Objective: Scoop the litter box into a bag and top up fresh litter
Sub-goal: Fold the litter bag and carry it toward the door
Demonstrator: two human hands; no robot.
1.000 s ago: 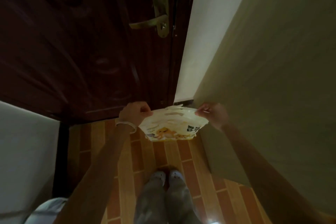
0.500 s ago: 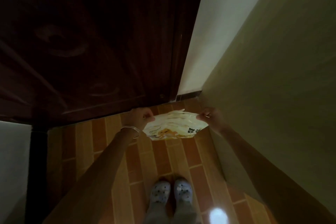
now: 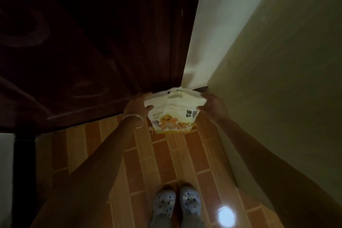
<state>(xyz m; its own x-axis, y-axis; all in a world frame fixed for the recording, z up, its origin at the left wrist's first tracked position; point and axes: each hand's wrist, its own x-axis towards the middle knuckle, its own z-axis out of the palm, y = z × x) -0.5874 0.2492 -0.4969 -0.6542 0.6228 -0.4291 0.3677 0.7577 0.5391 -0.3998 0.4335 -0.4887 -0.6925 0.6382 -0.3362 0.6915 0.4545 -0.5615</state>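
Writing: black Chinese characters sit on the right part of the litter bag's (image 3: 173, 114) front. The column reading 猫砂 is legible; the column beside it is partly under the right thumb and cannot be read. Faint grey print on the left of the front is too small to read.

Look: soft pouch, cream-white, glossy. Its top is creased and folded over, with grey blotches. Yellow cartoon figures run across the lower front above a yellow-orange bottom band.

Position: the bag is upright, low in the corner where the dark wooden door (image 3: 83, 42) meets the pale wall (image 3: 277, 79), over the orange tiled floor (image 3: 166, 163). Whether its base touches the floor cannot be told.

Left hand (image 3: 136, 106): grips the upper left edge, thumb on the front, fingers curled behind. A thin bangle (image 3: 134, 119) is on that wrist.

Right hand (image 3: 212, 107): grips the upper right edge, thumb on the front, fingers over the top.

Below: pale blue clogs (image 3: 177, 203) side by side on the tiles, with a round bright light spot (image 3: 226, 215) just to their right.
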